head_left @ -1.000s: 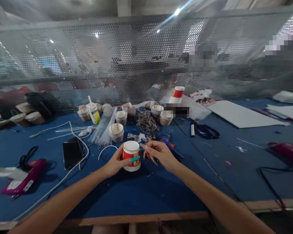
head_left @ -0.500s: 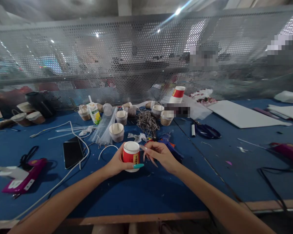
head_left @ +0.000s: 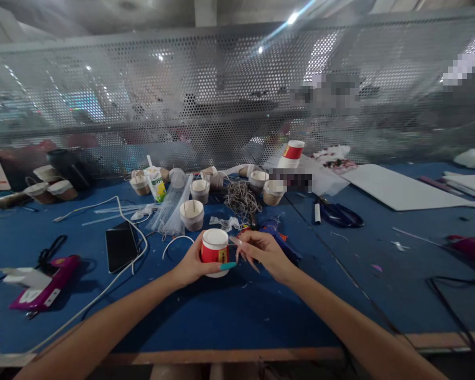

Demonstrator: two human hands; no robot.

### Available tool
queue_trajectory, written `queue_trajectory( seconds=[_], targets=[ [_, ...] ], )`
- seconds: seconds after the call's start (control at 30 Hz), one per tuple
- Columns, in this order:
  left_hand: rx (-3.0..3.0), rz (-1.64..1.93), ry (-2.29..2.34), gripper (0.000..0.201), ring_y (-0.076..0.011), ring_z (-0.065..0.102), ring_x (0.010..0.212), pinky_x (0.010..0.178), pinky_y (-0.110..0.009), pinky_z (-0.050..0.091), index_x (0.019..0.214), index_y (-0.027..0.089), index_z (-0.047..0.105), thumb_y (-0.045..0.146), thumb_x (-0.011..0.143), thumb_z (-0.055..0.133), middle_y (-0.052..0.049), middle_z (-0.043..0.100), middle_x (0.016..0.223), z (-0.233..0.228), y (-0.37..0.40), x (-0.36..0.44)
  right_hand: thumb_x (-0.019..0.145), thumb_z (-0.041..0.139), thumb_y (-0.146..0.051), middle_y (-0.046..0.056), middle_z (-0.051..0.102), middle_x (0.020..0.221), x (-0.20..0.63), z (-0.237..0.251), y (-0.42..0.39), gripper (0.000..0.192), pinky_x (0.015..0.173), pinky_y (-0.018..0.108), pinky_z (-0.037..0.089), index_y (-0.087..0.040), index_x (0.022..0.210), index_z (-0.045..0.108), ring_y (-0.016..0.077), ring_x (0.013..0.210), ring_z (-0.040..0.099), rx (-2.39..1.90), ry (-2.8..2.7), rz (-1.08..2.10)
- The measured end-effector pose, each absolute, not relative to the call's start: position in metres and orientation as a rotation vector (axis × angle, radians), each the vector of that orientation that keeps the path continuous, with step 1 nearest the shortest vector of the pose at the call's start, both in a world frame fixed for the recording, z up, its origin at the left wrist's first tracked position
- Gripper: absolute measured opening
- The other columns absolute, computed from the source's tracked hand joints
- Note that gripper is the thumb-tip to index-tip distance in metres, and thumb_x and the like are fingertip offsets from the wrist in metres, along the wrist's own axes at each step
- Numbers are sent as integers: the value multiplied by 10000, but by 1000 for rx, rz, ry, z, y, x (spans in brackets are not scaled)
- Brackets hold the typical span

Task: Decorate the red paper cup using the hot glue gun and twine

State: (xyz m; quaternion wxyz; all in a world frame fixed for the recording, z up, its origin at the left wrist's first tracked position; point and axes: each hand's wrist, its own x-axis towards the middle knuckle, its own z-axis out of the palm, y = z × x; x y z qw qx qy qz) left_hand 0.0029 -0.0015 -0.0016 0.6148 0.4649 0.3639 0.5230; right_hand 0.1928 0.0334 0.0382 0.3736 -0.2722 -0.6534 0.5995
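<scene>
My left hand (head_left: 192, 264) is wrapped round a red and white paper cup (head_left: 215, 255), its white end facing up. The thumb, with a long teal nail, lies across the cup's front. Close to the cup's upper right side is my right hand (head_left: 263, 253), thumb and forefinger pinched together and the other fingers curled below. Whatever the pinch holds, if anything, is too small to make out. Behind the hands stand a small covered cup with a cord in it (head_left: 192, 215) and a tangle of grey-brown cord (head_left: 241, 198).
A phone (head_left: 121, 245) and a white cable lie left, near a purple power strip (head_left: 45, 282). Behind are clear plastic strips (head_left: 172, 206), a drink pouch (head_left: 155, 184) and stacked paper cups (head_left: 293, 153). Blue-handled scissors (head_left: 340, 215) and a white board (head_left: 404, 187) lie right. A perforated metal screen (head_left: 221, 105) closes the back.
The camera view has shifted a little, so the scene sits slightly further right. The left hand keeps its hold on the cup, and the right hand stays pinched beside it.
</scene>
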Motion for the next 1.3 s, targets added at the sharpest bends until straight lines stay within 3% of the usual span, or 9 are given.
queue_trajectory(
  seconds=[0.17, 0.33, 0.57, 1.3],
  targets=[
    [1080, 1207, 870, 641, -187, 599, 830, 798, -346, 490, 987, 174, 554, 245, 429, 862, -30, 656, 907, 0, -1, 3, 764, 672, -441, -74, 504, 419, 193, 40, 31, 341, 386, 190, 356, -159, 601, 571, 38, 312, 407, -690, -1684, 1537],
    [1091, 1207, 872, 657, -188, 593, 845, 810, -346, 486, 1018, 178, 549, 247, 442, 855, -33, 646, 930, 0, -1, 3, 740, 685, -463, -44, 568, 484, 193, 41, 31, 349, 325, 173, 313, -153, 615, 585, 35, 307, 408, -696, -1692, 1556],
    [1097, 1214, 865, 653, -198, 596, 866, 828, -358, 478, 1037, 188, 555, 255, 458, 850, -34, 646, 949, -2, -1, 2, 749, 683, -443, -62, 514, 427, 195, 39, 31, 337, 328, 166, 305, -152, 604, 594, 35, 293, 398, -694, -1696, 1559],
    [1064, 1188, 839, 655, -215, 624, 850, 816, -375, 502, 997, 174, 580, 245, 415, 872, -42, 681, 913, -1, -3, 0, 729, 689, -492, -45, 541, 504, 194, 38, 34, 366, 305, 160, 347, -154, 625, 595, 37, 322, 423, -712, -1670, 1514]
  ],
)
